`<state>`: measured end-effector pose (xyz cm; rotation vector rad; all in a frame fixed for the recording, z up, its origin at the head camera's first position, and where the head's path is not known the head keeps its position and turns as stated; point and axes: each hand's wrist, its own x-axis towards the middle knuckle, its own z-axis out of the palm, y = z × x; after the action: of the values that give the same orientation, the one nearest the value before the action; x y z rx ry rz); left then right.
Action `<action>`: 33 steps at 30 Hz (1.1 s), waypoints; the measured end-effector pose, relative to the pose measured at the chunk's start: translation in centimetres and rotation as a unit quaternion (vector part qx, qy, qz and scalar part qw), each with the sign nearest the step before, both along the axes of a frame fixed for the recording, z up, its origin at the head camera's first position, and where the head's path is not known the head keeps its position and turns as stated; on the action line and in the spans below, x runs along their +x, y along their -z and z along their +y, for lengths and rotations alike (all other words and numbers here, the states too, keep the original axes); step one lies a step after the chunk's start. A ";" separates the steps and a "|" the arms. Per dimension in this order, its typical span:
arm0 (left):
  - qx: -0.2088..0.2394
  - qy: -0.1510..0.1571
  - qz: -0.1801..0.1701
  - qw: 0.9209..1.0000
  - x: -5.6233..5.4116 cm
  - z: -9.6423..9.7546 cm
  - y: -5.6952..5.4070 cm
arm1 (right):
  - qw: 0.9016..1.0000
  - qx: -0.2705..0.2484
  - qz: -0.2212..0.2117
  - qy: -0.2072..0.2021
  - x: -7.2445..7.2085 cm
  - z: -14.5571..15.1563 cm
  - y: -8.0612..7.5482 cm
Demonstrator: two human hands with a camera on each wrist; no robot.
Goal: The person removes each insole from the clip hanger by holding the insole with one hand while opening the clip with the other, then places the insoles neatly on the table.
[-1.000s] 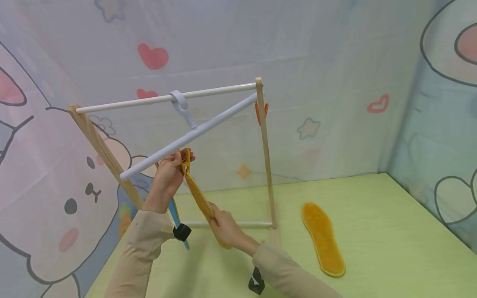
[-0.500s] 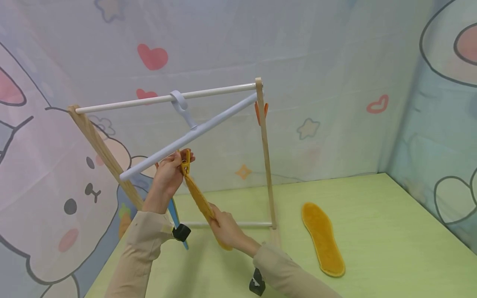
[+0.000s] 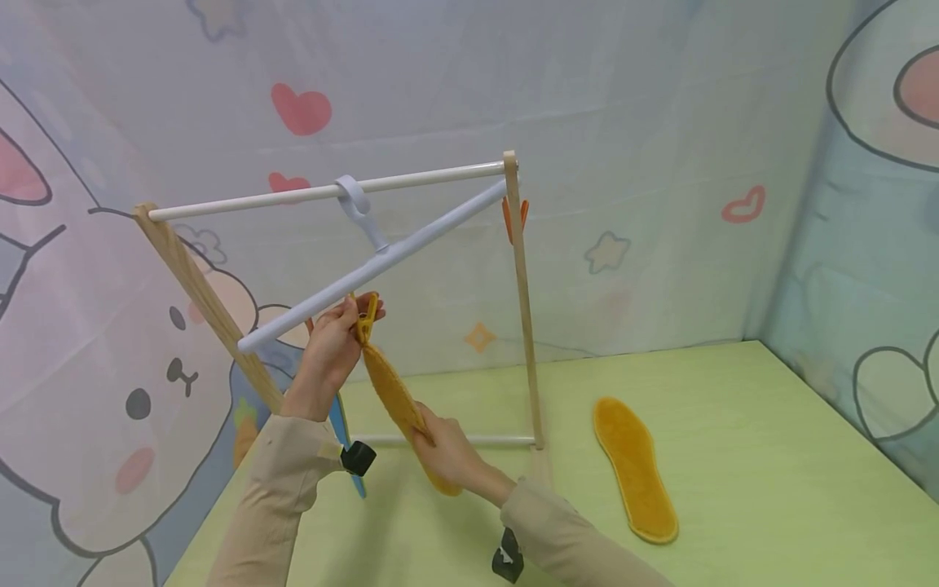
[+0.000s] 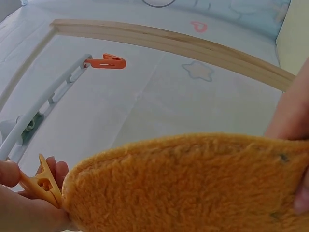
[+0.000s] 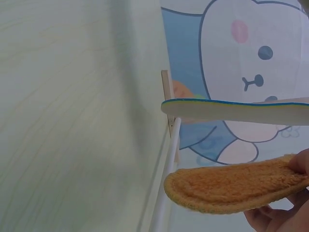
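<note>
My left hand point(image 3: 323, 350) pinches a yellow clothespin point(image 3: 369, 316) just under the low left half of a tilted white hanger point(image 3: 433, 232). My right hand point(image 3: 446, 450) holds a fuzzy orange-yellow insole point(image 3: 390, 390) by its middle, thumb on the near face. The insole slants down from the clothespin, its upper end meeting the clothespin's tip. In the left wrist view the insole point(image 4: 193, 179) fills the lower part, and I cannot tell whether the clothespin point(image 4: 44, 186) bites on it. A blue-edged insole point(image 5: 231, 112) hangs behind my left wrist, its top hidden.
The hanger hooks over the top bar point(image 3: 257, 200) of a wood-and-white rack. An orange clothespin point(image 4: 107, 62) sits at the hanger's far end. A second orange-yellow insole point(image 3: 637, 471) lies on the green table point(image 3: 756, 440), right of the rack's wooden post point(image 3: 526, 326).
The held insole has turned a little, showing more of its fuzzy face. The clothespin tilts slightly, and the blue-edged insole has swung a little left. Both hands stay nearly in place.
</note>
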<state>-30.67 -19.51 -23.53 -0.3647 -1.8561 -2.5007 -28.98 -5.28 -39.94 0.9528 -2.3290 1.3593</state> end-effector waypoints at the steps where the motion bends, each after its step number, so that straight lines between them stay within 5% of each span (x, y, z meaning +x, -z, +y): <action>1: 0.000 -0.001 0.000 1.000 0.0 0.0 0.0 | 1.000 0.000 -0.001 0.000 0.0 0.0 0.0; 18: -0.051 -0.002 -0.009 0.999 0.4 0.1 0.2 | 0.999 -0.043 -0.031 -0.012 0.2 0.1 -0.6; 33: -0.069 -0.037 -0.010 0.997 1.0 0.1 0.9 | 0.996 -0.069 -0.050 0.005 0.8 1.2 -0.7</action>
<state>-29.69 -19.39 -24.43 -0.2658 -2.0178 -2.3442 -28.15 -4.10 -39.26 0.8483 -2.2726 1.5741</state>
